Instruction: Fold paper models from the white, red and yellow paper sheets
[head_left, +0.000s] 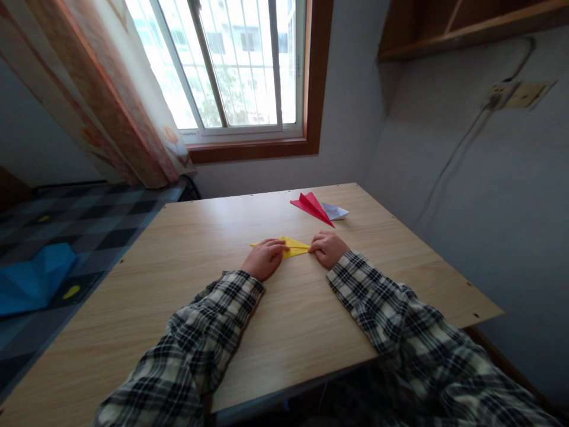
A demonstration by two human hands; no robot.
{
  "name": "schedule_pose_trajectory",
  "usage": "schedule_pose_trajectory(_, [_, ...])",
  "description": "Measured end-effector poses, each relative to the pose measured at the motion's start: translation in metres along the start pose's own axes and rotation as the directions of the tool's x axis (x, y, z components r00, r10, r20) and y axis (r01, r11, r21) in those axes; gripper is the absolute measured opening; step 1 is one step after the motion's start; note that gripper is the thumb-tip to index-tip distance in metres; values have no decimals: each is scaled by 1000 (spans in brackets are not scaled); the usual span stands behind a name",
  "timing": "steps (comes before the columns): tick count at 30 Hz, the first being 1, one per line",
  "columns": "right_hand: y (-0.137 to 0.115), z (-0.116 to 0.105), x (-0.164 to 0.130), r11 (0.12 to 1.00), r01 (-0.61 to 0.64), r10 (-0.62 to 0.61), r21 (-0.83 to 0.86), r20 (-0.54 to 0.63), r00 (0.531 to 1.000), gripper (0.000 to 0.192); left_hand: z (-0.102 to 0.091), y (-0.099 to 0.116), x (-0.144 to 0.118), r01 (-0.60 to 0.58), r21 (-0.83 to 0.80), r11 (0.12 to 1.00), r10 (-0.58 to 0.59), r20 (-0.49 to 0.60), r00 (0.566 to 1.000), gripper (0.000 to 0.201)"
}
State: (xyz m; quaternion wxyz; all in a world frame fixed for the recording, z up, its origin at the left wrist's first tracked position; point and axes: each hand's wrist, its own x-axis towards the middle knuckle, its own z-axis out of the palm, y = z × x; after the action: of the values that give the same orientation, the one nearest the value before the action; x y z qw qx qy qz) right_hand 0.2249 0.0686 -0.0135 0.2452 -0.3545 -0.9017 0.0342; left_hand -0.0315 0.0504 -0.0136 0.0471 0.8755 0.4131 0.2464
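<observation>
- Yellow folded paper (295,247) is held down flat on the tabletop (284,332), roughly mid-width and toward the far half, with both hands on it.
- Fingers of the left hand (264,259) are laid close together across its middle; whether it's clamped or just pressed can't be told from this angle.
- Fingers of the right hand (329,249) are bunched at its narrow right end. Could be a pinch, could be a press, can't be told either.
- Progress-wise: some folding looks done, judging by the slim shape and the crease line running toward the right end. It hasn't been let go of, so it probably isn't finished, but how many folds are left can't be made out.
- Looks-wise: bright yellow, low and long, tapered to a point at the right, with a small tip poking out past the left hand. Most of the left part is hidden.
- Just beyond it, a red folded paper (313,207) with a long pointed nose is set down, and a small white folded paper (335,212) is partly covered by it in this view.
- Further out, a blue folded piece (40,276) is seen on the checked cloth (111,216) off to the left.
</observation>
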Motion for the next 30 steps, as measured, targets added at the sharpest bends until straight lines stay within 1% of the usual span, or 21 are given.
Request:
schedule_pose_trajectory(14, [16, -7, -6, 1000, -18, 17, -8, -51, 999, 27, 0, 0, 0, -1, -12, 1000, 1, 3, 1000, 32])
schedule_pose_trajectory(16, [16, -8, -6, 999, -43, 43, -1, -83, 996, 27, 1, 0, 0, -8, -16, 1000, 8, 0, 1000, 31])
schedule_pose_trajectory(18, [15, -6, -6, 997, -70, 72, 25, -145, 987, 29, 2, -1, -1, -18, -14, 1000, 18, -3, 1000, 32])
schedule_pose_trajectory(21, [11, -1, -5, 994, -37, 60, 107, -221, 974, 34, 2, -2, -2, -54, -16, 998, 54, 3, 999, 34])
schedule_pose_trajectory(23, [7, 4, -3, 988, 28, 4, 150, -209, 978, 37, 2, -2, -3, -74, -6, 997, 74, 10, 997, 35])
schedule_pose_trajectory(26, [1, 9, -1, 983, 106, -87, 152, -126, 988, 37, 0, 0, -4, -62, 42, 997, 62, -8, 998, 33])
schedule_pose_trajectory(28, [-2, 11, 0, 983, 122, -111, 137, -83, 990, 36, -2, 2, -4, -39, 79, 996, 42, -34, 999, 32])
schedule_pose_trajectory(30, [-4, 11, 0, 985, 120, -113, 122, -70, 991, 34, -4, 4, -3, -6, 110, 994, 13, -60, 998, 31])
